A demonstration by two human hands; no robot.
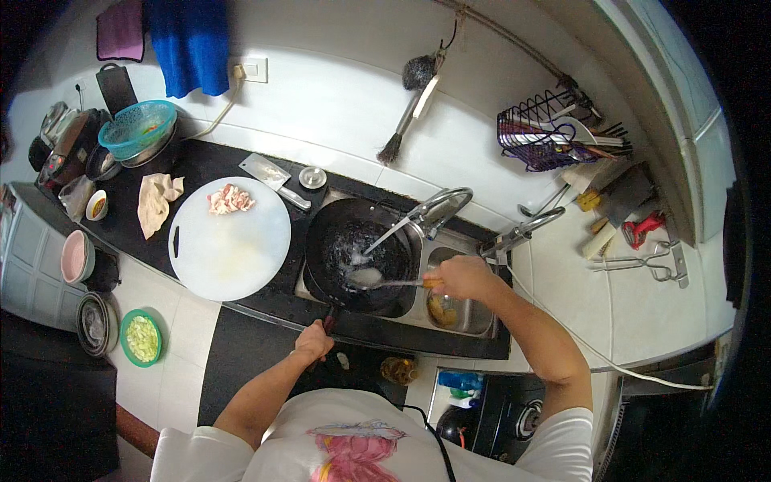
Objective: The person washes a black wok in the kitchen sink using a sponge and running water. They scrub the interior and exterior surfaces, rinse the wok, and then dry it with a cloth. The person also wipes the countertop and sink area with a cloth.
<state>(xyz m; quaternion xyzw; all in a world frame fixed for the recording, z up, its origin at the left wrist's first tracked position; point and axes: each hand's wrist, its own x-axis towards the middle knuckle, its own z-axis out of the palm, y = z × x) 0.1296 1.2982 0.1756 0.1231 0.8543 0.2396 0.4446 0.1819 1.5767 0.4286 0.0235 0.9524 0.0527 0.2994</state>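
Note:
A black wok (pixel 337 241) sits over the left basin of the sink, tilted slightly, with water running into it from a curved chrome faucet (pixel 446 205). Its dark handle is gripped by my left hand (pixel 314 342) at the counter's front edge. My right hand (pixel 462 278) holds a metal ladle (pixel 391 282) by its orange-brown handle end, and the ladle's bowl rests low inside the wok, in the water. Left of the wok lies a round white cutting board (pixel 232 271) with a small pile of sliced raw meat (pixel 230 199). Behind them a cleaver (pixel 271 179) lies beside a small glass lid or dish (pixel 312 177).
The right sink basin (pixel 476 316) holds something yellowish. A second faucet (pixel 524 232) stands behind it. A teal colander (pixel 137 129) sits on bowls at far left, near a cloth (pixel 158 203). A green bowl of chopped vegetable (pixel 142 338) is at lower left. A utensil basket (pixel 542 135) hangs above.

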